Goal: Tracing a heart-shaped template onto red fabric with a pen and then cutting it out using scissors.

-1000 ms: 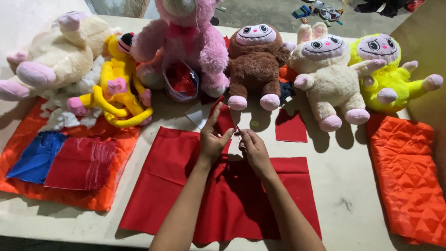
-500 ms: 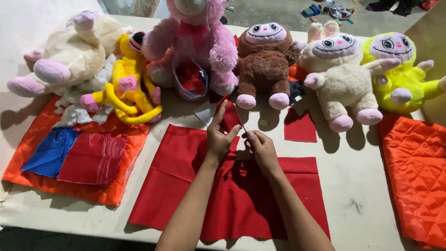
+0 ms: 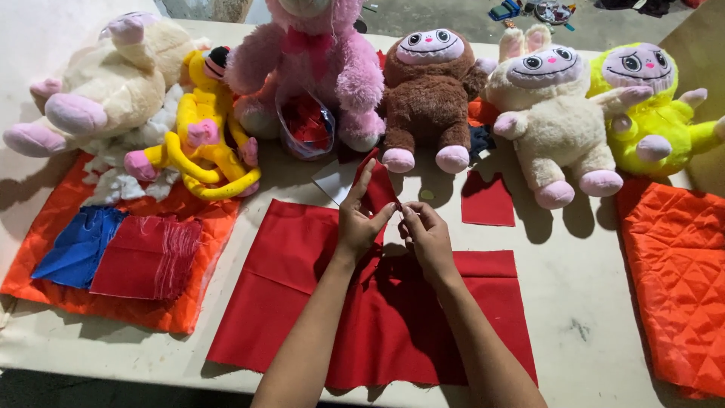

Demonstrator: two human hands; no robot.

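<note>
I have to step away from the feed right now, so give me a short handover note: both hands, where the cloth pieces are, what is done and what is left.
Left hand: pinching a small red fabric piece, held up off the table.
Right hand: fingertips at the lower edge of that same piece; grip unclear.
Beneath the hands: large red cloth sheets spread on the white table. A small red square lies apart, right of the hands.
Left side: a stack of red pieces and blue cloth on orange quilted fabric.
Done: pieces cut and stacked.
Left: the held piece is not yet set down.
</note>
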